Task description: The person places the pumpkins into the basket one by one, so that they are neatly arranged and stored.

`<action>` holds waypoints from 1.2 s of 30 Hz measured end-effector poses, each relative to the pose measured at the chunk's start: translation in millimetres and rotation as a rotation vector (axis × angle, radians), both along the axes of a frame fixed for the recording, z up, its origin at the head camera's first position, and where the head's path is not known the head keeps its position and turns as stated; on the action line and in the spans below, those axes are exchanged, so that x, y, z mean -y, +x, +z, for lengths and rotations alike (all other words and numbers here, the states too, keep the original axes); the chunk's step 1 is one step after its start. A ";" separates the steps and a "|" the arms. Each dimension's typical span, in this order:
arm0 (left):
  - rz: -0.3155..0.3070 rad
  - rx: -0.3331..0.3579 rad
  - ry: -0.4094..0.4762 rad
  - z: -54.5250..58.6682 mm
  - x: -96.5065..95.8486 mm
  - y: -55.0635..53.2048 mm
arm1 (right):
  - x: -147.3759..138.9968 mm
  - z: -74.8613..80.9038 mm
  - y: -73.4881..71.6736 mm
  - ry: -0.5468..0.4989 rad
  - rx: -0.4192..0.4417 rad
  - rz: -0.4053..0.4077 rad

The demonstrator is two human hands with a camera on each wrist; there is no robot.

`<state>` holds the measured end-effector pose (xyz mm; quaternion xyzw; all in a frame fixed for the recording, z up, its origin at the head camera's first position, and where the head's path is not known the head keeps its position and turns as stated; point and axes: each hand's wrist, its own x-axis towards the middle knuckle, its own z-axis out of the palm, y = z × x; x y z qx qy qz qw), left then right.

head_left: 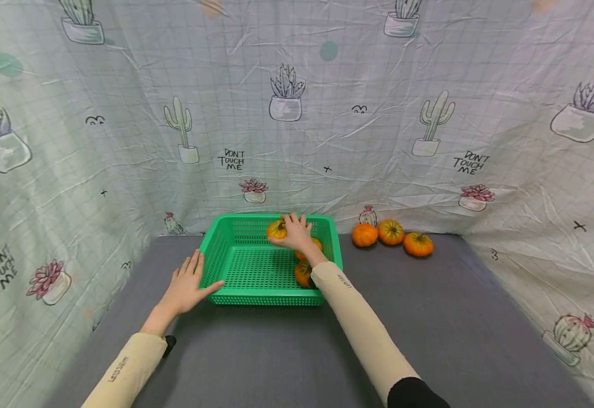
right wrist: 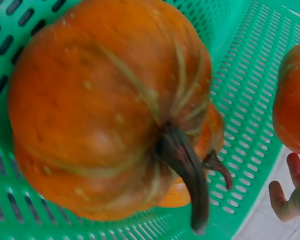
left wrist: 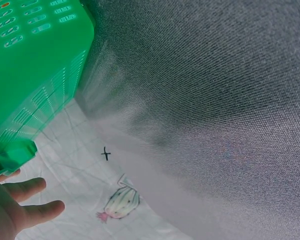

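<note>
- Gripping an orange pumpkin (head_left: 276, 229) between thumb and fingers in the head view, the right hand (head_left: 297, 233) reaches over the green basket (head_left: 266, 297). The held pumpkin is at 12 o'clock from the basket's centre.
- Head view, left hand (head_left: 187, 286): fingers straight, thumb spread apart, positioned at 8 to 9 o'clock beside the basket rim.
- Head view, basket contents: a second pumpkin (head_left: 317, 244) at 3 o'clock, partly covered by the right wrist; a third pumpkin (head_left: 303, 274) at 4 o'clock, beside the right sleeve (head_left: 363, 317).
- Head view, grey table (head_left: 266, 351): three loose pumpkins (head_left: 390, 232) sit near one another, between 2 and 3 o'clock from the basket. A cactus-print cloth (head_left: 327, 141) hangs at 12 o'clock.
- Left wrist view: basket at 10 o'clock; left hand at 8 o'clock, fingers extended next to the rim. Contact with the rim cannot be determined.
- Right wrist view: a basket pumpkin fills the centre, its stem (right wrist: 185, 165) pointing to 5 o'clock; another shows partly behind it. The held pumpkin is cut off at 3 o'clock, with right-hand fingers below it at 4 o'clock.
</note>
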<state>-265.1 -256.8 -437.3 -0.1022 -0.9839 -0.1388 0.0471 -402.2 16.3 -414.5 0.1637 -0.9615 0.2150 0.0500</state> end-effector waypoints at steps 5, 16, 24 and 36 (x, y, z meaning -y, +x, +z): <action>0.001 0.000 0.002 0.2 0.4 0.3 | 0.4 -2.0 1.5 0.025 0.073 0.017; -0.004 0.002 0.006 -0.3 1.0 1.3 | -1.3 -7.2 -0.5 0.123 0.133 0.033; -0.009 0.006 0.014 0.5 0.8 1.3 | 1.3 -6.9 -2.0 0.193 0.176 0.057; -0.006 -0.005 0.004 -1.4 0.3 0.8 | 3.4 -14.4 -6.8 0.364 0.086 0.089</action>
